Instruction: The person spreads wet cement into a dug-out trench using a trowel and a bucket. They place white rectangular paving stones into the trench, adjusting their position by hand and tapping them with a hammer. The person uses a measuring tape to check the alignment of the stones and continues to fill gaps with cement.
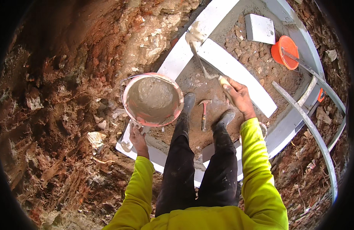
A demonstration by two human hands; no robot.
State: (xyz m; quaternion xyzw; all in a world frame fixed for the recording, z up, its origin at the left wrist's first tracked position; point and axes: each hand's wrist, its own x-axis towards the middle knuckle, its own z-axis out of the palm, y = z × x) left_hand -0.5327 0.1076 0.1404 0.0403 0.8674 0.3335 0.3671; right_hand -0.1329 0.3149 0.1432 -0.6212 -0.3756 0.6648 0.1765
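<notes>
My right hand point(240, 97) is closed around the handle of a trowel point(200, 61). The trowel's far end reaches a patch of wet mortar point(198, 30) at the joint between the white blocks. Nearer my left hand point(139, 142) stands a pinkish bucket point(158, 123) with a wire handle, holding grey wet mortar point(152, 96). My left fingers are stretched toward the bucket's near rim and seem to touch it; their tips are partly hard to see. A hammer point(204, 115) with a red handle lies on the ground between my boots.
Low walls of white blocks point(238, 73) curve around me. To the right are an orange bucket point(278, 53), a loose white block point(260, 28) and curved grey strips point(311, 126). A rough earth bank point(65, 96) rises on the left. Rubble covers the ground beyond the inner wall.
</notes>
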